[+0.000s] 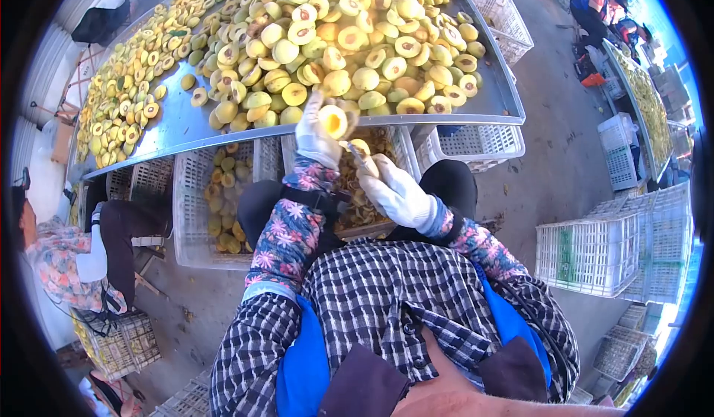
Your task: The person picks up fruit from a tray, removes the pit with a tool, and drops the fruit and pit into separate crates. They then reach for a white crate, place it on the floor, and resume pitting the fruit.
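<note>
My left hand [318, 133], in a white glove, is closed around a halved yellow peach [332, 122] at the front edge of the metal table. Its cut face is turned up and shows a pale, bright hollow. My right hand [398, 194], also gloved, grips a small pitting knife [351, 148], whose metal end points at the peach half. The fingers mostly cover the handle. By the knife tip is another bit of yellow fruit [361, 146], partly blurred; whether it is held cannot be told. Just beyond both hands lies a large heap of halved peaches [349, 41], many with brown pits.
The metal table [178, 108] has a raised front rim. Under it stand white crates, one with peach halves [227, 194] and one below my hands with scraps [364, 212]. Another person [67, 257] sits at left. Stacked crates [587, 253] stand right; people [602, 15] work farther back.
</note>
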A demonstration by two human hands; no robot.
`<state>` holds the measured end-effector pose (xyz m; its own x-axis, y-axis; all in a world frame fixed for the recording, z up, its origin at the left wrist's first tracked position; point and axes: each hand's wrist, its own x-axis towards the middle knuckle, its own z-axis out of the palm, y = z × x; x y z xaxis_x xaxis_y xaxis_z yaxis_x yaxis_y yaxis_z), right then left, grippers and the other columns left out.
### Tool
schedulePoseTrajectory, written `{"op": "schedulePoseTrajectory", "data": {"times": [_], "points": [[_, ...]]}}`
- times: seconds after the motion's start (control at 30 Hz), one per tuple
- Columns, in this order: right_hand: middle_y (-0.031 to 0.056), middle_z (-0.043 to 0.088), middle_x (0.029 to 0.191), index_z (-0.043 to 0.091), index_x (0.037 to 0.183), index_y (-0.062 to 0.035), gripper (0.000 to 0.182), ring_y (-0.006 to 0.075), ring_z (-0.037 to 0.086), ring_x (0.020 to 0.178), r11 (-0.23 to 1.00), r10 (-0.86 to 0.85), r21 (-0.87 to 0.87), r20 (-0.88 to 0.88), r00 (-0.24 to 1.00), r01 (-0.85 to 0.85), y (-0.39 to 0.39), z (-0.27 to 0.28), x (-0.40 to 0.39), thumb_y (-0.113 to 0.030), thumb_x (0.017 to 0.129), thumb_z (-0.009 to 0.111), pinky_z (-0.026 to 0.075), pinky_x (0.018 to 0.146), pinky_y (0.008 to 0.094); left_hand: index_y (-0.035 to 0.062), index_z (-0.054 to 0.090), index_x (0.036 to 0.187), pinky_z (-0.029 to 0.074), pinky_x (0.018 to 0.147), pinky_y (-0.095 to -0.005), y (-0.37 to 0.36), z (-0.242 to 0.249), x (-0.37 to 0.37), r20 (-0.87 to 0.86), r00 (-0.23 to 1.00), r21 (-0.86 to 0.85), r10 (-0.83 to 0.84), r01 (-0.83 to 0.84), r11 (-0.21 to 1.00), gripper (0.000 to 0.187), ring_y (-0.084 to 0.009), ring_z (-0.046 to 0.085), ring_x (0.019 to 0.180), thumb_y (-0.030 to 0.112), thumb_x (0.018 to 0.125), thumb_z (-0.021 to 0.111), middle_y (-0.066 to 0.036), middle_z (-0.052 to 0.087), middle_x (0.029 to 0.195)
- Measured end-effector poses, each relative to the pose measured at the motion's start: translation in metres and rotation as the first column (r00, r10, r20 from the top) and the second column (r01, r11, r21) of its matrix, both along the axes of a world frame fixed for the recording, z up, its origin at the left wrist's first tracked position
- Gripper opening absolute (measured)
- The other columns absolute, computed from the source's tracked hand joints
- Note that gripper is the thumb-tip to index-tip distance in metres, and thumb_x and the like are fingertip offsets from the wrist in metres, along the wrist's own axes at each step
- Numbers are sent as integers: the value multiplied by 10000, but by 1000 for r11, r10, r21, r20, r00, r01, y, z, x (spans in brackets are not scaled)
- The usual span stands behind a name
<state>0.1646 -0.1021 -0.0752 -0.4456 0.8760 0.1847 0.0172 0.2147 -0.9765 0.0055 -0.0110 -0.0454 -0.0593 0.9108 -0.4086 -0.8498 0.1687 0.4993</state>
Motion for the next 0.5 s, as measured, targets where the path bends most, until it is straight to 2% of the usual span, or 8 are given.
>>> {"op": "schedulePoseTrajectory", "data": {"times": [0.03, 0.07, 0.13, 0.2, 0.27, 0.33, 0.4, 0.5], "points": [[158, 575, 743, 451, 1123, -12, 316, 297, 614, 673, 987, 22, -162, 156, 988, 4, -7, 33, 8, -263, 946, 527, 485, 623, 387, 91, 574, 867, 560, 680, -421, -2, 4, -10, -93, 995, 11, 42, -41, 999, 251, -223, 632, 741, 334, 900, 628, -50, 613, 779], [176, 612, 812, 457, 1135, -14, 328, 345, 632, 741, 997, -16, 73, 313, 950, -8, -4, 39, 14, -256, 931, 545, 496, 648, 388, 78, 597, 860, 561, 700, -412, -5, 8, -23, -188, 979, 28, 83, -79, 997, 266, -215, 636, 749, 339, 896, 634, -53, 625, 816], [209, 634, 918, 435, 1207, -13, 380, 385, 634, 830, 978, -14, 187, 499, 867, -92, -5, 20, 31, -239, 921, 540, 505, 697, 414, 30, 639, 984, 551, 674, -357, -21, 23, -66, -656, 750, 194, 80, 65, 979, 297, -194, 638, 834, 311, 891, 638, -66, 653, 961], [230, 634, 988, 392, 1291, -25, 436, 391, 628, 894, 981, 39, 110, 696, 717, -159, -14, 25, 39, -221, 922, 516, 503, 747, 440, 36, 671, 1048, 534, 752, -349, -18, 17, -133, -985, 173, 7, -14, 120, 993, 334, -240, 644, 881, 323, 881, 628, -95, 666, 1039], [250, 605, 1081, 368, 1335, -41, 478, 407, 614, 934, 984, 140, -41, 768, 625, -171, -18, 29, 40, -188, 910, 531, 507, 788, 435, 66, 672, 1086, 505, 834, -383, -22, 8, -176, -720, -693, -2, 1, 4, 1000, 355, -301, 644, 901, 339, 868, 608, -105, 684, 1005], [240, 591, 1085, 387, 1313, -55, 449, 404, 620, 904, 978, 118, 8, 799, 590, -206, -16, 20, 39, -166, 901, 524, 510, 774, 438, 109, 677, 1085, 472, 899, -419, -8, 13, -182, -668, -741, 74, 69, 25, 997, 361, -332, 636, 932, 377, 858, 594, -118, 691, 981], [235, 586, 1076, 398, 1300, -57, 437, 400, 622, 888, 978, 113, 11, 813, 571, -210, -14, 24, 32, -159, 895, 525, 511, 765, 439, 111, 678, 1085, 471, 899, -419, 15, 25, -159, -880, -471, -12, 58, 145, 989, 369, -319, 635, 943, 385, 859, 574, -144, 680, 986], [238, 577, 1056, 401, 1300, -71, 436, 394, 632, 875, 975, 99, 31, 823, 560, -218, -10, 20, 26, -144, 885, 512, 514, 747, 450, 82, 644, 1067, 475, 864, -432, 57, 12, -122, -769, -635, -240, -70, 186, 953, 411, -366, 614, 976, 432, 865, 567, -201, 660, 1001]]}}
